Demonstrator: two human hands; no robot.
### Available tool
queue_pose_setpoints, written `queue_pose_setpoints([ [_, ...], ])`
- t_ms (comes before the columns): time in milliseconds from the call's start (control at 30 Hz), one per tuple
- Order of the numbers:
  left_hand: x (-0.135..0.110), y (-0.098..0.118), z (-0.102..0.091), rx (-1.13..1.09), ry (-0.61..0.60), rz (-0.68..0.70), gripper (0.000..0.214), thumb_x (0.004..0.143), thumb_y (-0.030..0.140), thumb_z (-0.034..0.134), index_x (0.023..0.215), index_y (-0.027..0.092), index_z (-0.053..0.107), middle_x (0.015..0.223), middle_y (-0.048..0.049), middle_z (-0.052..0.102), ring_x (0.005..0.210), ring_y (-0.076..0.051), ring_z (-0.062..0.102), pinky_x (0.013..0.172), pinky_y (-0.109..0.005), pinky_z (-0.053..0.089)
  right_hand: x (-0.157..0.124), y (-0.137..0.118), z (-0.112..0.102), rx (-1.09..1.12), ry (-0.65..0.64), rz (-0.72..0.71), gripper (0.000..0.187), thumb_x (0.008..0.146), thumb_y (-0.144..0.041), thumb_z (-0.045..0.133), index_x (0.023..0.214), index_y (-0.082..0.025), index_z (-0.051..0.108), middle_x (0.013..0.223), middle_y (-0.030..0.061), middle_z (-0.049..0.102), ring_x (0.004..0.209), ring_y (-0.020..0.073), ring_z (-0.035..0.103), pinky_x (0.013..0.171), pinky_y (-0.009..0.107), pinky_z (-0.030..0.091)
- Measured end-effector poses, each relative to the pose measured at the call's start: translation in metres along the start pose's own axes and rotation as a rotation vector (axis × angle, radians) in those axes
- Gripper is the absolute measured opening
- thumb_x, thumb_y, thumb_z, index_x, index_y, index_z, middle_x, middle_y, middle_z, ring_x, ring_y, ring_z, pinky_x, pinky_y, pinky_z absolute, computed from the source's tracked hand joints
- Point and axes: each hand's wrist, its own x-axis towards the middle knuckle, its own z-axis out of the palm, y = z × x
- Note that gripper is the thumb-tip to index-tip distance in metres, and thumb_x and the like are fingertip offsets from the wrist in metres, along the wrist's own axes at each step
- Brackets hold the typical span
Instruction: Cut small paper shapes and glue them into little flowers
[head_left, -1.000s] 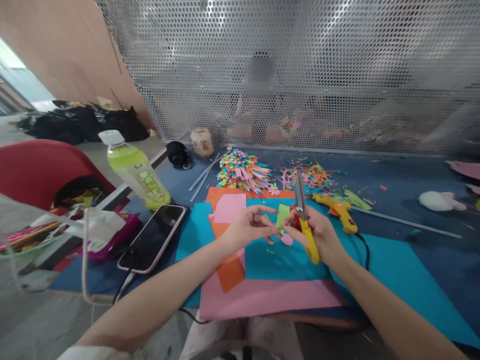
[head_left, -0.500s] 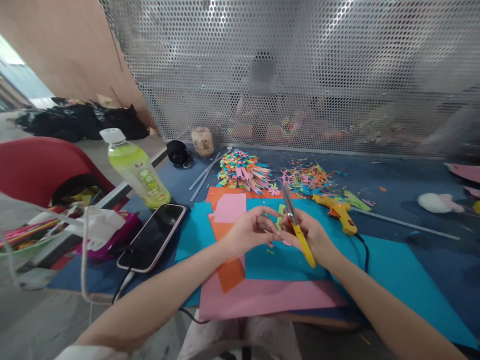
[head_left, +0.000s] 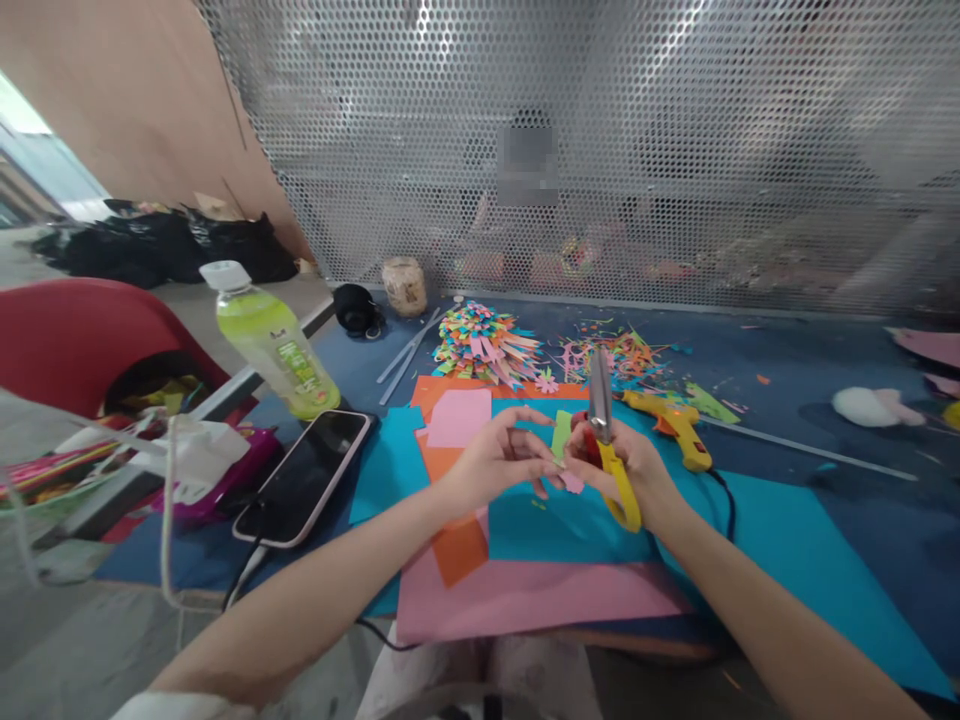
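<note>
My left hand (head_left: 504,462) and my right hand (head_left: 626,468) meet over a blue sheet of paper (head_left: 555,535). The fingertips of both pinch a tiny pale scrap of paper (head_left: 559,464), too small to make out clearly. Scissors (head_left: 616,495) with yellow and red handles hang in my right hand, blades pointing up and away from me. Just behind the fingers show a light green paper strip (head_left: 561,432) and a bit of pink paper (head_left: 574,480); whether they are held or lie on the sheet I cannot tell.
Beyond my hands stand a fringed multicoloured paper cone (head_left: 484,345) and a heap of paper clippings (head_left: 611,355). A yellow glue gun (head_left: 679,430) lies to the right. On the left are a phone (head_left: 307,478) and a drink bottle (head_left: 274,345). Perforated metal (head_left: 600,200) closes off the back.
The scissors have turned in my right hand, their blades swinging from leaning left to nearly upright and facing me more broadly. Both hands stay together in almost the same place.
</note>
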Motion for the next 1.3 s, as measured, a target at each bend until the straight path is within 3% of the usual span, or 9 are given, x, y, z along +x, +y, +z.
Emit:
queue_pose_setpoints([
  [333,0.003,0.005,-0.002,-0.039,0.07,-0.013,0.042,0.063,0.023,0.076,0.097,0.014,0.053,0.07,-0.0012,0.065,0.063,-0.015,0.065,0.053,-0.024,0.055,0.001,0.004,-0.001,0.112,0.019,0.072,0.031,0.058,-0.025,0.072,0.079,-0.023,0.049,0.072,-0.0032,0.059,0.053,0.0108,0.054,0.047,0.025,0.045],
  [633,0.004,0.004,-0.006,-0.118,0.165,0.039,0.039,0.062,0.018,0.075,0.097,0.014,0.056,0.072,-0.001,0.064,0.063,-0.014,0.065,0.05,-0.021,0.052,0.0,-0.005,-0.001,-0.01,0.032,0.059,0.029,0.058,-0.031,0.073,0.069,-0.022,0.049,0.064,-0.0017,0.057,0.052,0.0125,0.053,0.045,0.026,0.046],
  [933,0.004,0.01,-0.006,-0.249,0.242,0.058,0.038,0.058,0.013,0.074,0.091,0.015,0.056,0.07,0.0012,0.064,0.06,-0.013,0.064,0.047,-0.021,0.051,-0.001,0.004,0.002,-0.116,0.097,0.044,0.035,0.056,-0.032,0.075,0.073,-0.02,0.047,0.068,-0.002,0.054,0.061,0.0143,0.053,0.056,0.028,0.045],
  [1300,0.004,0.003,-0.008,-0.257,0.199,-0.014,0.033,0.059,0.013,0.075,0.088,0.014,0.059,0.068,0.0006,0.063,0.065,-0.014,0.065,0.051,-0.021,0.054,-0.001,0.004,0.003,-0.155,0.075,0.034,0.034,0.059,-0.033,0.073,0.075,-0.02,0.046,0.07,-0.0014,0.054,0.062,0.0137,0.051,0.055,0.027,0.044],
])
